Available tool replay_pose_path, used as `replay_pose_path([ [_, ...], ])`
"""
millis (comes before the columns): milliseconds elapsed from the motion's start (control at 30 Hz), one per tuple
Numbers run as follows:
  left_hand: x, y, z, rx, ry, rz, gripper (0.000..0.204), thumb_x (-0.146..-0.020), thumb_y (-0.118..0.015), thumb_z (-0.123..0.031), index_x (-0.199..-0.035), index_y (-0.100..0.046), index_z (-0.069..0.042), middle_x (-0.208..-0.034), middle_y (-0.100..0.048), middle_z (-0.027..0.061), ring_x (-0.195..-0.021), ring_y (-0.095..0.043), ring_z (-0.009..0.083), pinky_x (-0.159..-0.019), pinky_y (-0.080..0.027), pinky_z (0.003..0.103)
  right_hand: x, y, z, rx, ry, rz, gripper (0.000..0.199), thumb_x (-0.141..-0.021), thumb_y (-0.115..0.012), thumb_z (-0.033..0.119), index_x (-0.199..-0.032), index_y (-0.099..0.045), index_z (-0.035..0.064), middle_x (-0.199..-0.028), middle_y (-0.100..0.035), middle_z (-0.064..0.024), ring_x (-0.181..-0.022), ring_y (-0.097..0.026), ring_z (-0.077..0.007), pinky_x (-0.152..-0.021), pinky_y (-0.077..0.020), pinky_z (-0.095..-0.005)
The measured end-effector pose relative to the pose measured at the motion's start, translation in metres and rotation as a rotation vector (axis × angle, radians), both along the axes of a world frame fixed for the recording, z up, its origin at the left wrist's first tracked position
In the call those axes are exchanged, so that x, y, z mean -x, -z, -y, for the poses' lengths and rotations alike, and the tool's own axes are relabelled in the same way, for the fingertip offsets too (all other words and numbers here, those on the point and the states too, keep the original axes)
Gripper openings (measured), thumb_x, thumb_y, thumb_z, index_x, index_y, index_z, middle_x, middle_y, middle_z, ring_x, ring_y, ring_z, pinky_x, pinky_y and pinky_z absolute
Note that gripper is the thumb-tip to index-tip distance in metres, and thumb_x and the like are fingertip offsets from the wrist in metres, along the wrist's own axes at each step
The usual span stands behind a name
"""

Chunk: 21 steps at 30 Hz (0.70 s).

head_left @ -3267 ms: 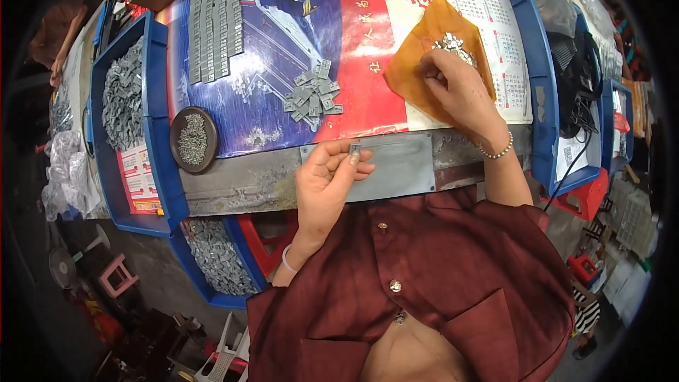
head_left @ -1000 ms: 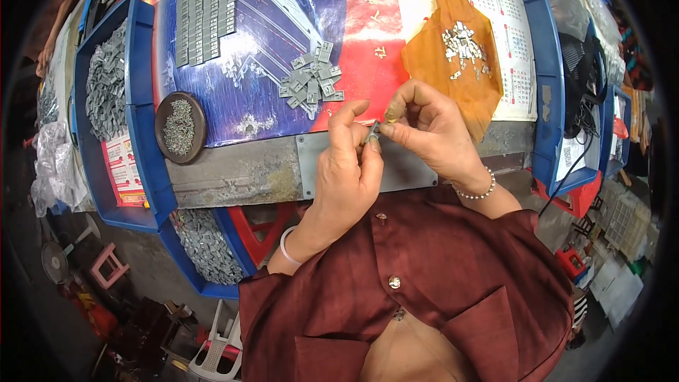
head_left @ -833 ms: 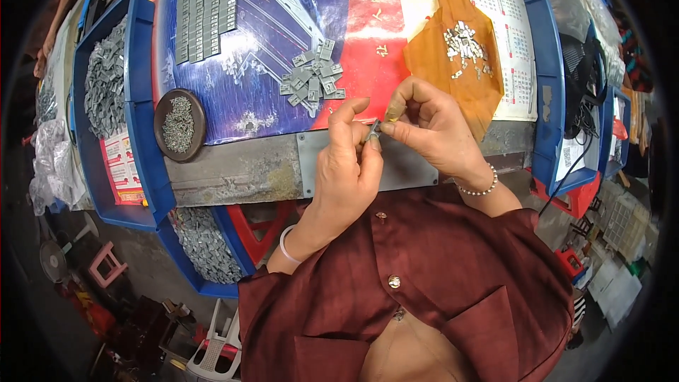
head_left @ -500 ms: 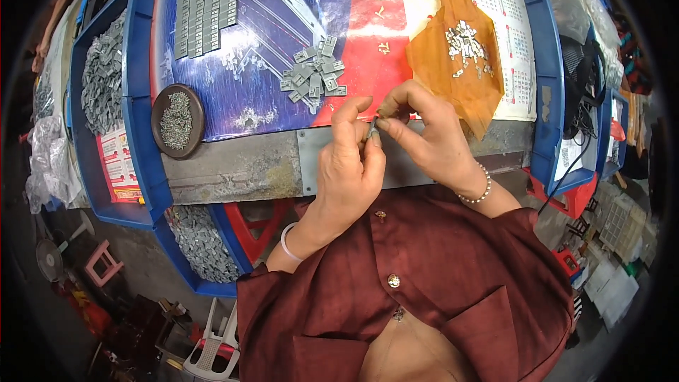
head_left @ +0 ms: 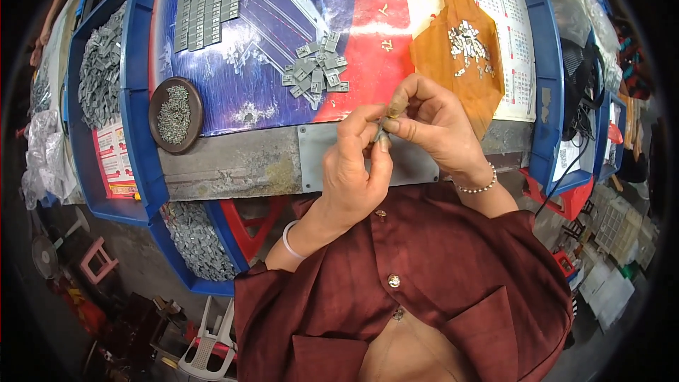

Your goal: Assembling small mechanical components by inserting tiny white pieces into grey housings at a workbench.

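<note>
Above the near edge of the table, my left hand [head_left: 357, 170] and my right hand [head_left: 442, 134] meet at the fingertips. Pinched between my left thumb and fingers is a small grey part [head_left: 380, 131], mostly covered by them. My right thumb and forefinger press together at its top end; whether they grip a separate tiny piece is hidden. Just beyond lies a loose pile of grey rectangular parts [head_left: 316, 71]. To the right, small silvery metal pieces [head_left: 467, 41] are scattered on a sheet of orange-brown paper [head_left: 442, 46].
A round brown dish [head_left: 198, 124] of tiny metal bits stands at left. Similar grey parts [head_left: 209, 3] lie in neat rows at far left. Blue bins [head_left: 138, 113] flank the left side, another blue bin [head_left: 548, 99] the right. Below left, one bin holds grey parts [head_left: 201, 244].
Both hands have shifted slightly right and nearer to me, still joined at the fingertips. My right fingers have curled closer over the small grey part.
</note>
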<state>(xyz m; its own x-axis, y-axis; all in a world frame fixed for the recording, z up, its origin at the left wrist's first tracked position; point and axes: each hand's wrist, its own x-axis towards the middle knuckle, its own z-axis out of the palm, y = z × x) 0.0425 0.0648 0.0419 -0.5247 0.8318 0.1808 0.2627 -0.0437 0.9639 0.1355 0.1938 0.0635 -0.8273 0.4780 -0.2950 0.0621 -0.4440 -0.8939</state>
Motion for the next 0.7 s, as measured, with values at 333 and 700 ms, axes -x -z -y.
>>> replay_pose_path([
  [333, -0.002, 0.001, 0.002, 0.028, -0.022, 0.147, 0.043, -0.086, -0.051, 0.007, -0.127, -0.039, 0.004, -0.071, -0.059, 0.0088, -0.063, -0.057, 0.0143, -0.061, -0.046, 0.027, -0.001, 0.003, 0.002, 0.168, -0.016, 0.009, 0.012, -0.089, -0.063, 0.002, -0.096, -0.052, 0.0028, -0.084, -0.058, -0.0025, -0.074, -0.059, -0.0106, -0.069, -0.0507, -0.0252],
  [700, -0.008, -0.001, 0.004, 0.009, -0.012, 0.280, 0.045, -0.085, -0.051, 0.007, -0.128, -0.038, 0.002, -0.068, -0.056, 0.0066, -0.060, -0.054, 0.0120, -0.060, -0.046, 0.026, -0.010, 0.001, 0.003, 0.175, -0.004, 0.003, 0.014, -0.089, -0.061, 0.003, -0.102, -0.055, 0.0016, -0.087, -0.060, -0.0034, -0.080, -0.060, -0.0101, -0.071, -0.0501, -0.0245],
])
